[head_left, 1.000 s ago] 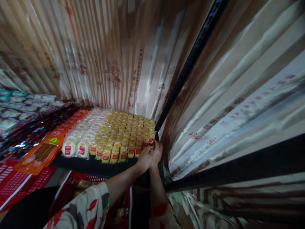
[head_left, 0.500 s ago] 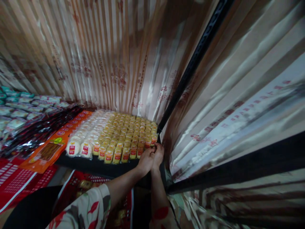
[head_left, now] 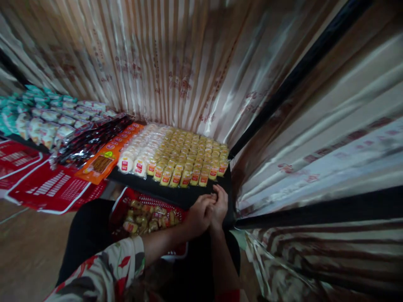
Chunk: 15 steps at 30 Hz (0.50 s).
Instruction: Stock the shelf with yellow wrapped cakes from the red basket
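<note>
The left hand (head_left: 200, 213) and right hand (head_left: 220, 205) meet at the right end of the black shelf (head_left: 163, 193), fingers curled together; whether they grip anything cannot be told. Yellow packets (head_left: 192, 155) stand in tight rows on the shelf, just beyond the hands, beside white packets (head_left: 134, 151). A knuckle brushing the front row could tip it, since the slick wrappers likely give little hold, and neighbours might follow. The left forearm crosses the red basket (head_left: 117, 205) of loose packets (head_left: 147, 218), so its sleeve might snag the rim.
</note>
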Available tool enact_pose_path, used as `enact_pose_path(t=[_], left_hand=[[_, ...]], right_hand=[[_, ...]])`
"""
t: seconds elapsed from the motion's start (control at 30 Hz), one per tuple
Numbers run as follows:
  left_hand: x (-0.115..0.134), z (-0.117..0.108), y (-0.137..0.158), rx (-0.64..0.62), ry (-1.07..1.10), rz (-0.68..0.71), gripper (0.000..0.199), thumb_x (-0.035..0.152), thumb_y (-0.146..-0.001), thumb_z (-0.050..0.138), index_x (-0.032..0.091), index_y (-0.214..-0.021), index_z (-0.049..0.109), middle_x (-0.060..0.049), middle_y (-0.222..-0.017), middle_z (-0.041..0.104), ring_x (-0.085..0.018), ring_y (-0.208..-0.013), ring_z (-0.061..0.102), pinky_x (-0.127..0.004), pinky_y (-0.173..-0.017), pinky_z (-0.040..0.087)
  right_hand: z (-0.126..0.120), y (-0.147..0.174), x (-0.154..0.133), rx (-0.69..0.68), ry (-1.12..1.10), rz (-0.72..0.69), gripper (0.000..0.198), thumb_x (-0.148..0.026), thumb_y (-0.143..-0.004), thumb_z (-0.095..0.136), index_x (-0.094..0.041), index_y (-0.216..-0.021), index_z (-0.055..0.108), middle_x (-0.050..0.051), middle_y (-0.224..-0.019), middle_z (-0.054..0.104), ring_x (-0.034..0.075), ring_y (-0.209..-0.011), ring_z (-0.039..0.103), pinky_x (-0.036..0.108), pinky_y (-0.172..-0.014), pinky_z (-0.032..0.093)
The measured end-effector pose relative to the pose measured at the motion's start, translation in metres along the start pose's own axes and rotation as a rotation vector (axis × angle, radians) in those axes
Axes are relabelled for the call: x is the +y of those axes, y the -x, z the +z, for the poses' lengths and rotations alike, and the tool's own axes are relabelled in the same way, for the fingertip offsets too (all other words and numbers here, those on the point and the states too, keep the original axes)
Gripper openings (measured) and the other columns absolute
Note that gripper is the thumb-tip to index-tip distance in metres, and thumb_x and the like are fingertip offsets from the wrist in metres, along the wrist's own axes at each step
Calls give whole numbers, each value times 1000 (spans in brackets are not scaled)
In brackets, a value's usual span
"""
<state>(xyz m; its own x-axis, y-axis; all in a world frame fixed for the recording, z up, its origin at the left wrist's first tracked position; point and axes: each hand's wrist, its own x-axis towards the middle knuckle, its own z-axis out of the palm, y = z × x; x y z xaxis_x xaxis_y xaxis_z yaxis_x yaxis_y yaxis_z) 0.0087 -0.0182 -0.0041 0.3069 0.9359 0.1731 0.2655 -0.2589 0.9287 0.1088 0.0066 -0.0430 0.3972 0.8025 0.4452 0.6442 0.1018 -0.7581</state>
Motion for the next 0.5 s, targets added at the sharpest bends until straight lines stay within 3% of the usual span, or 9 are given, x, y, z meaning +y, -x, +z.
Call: enact_pose_path(t=[0.13,0.27,0.4,0.5], left_hand=[[-10,-36,54,-77,-2,49,28,18,-85,43,20,-109,58,-8,-125,50,-15,-118,46,-30,-103,36],[-33,-67,104,-126,-21,-43,28,14,-83,43,19,-106,60,-8,-123,51,-15,-119,45,-29,-102,35],[-70,-86,130,-92,-34,-245,34,9,-80,41,20,-104,62,-6,-115,57,-15,-110,51,-26,-98,38],[-100,-96,130,-45,-58,-573,31,5,-75,47,20,-98,64,-4,-106,63,-17,-105,54,-27,-97,38]], right_hand=[[5,52,-15,-147,-117,-52,35,-22,-80,36,-18,-107,58,10,-111,56,18,-95,57,36,-83,47],[22,105,-23,-369,-165,-106,35,-20,-78,39,-20,-107,59,9,-108,61,19,-100,57,37,-89,46],[49,132,-21,-742,-73,9,41,-14,-75,42,-19,-113,58,9,-112,62,20,-104,57,37,-90,45],[71,140,-16,-934,14,81,37,-12,-76,41,-19,-107,62,10,-104,66,20,-99,60,34,-86,45]])
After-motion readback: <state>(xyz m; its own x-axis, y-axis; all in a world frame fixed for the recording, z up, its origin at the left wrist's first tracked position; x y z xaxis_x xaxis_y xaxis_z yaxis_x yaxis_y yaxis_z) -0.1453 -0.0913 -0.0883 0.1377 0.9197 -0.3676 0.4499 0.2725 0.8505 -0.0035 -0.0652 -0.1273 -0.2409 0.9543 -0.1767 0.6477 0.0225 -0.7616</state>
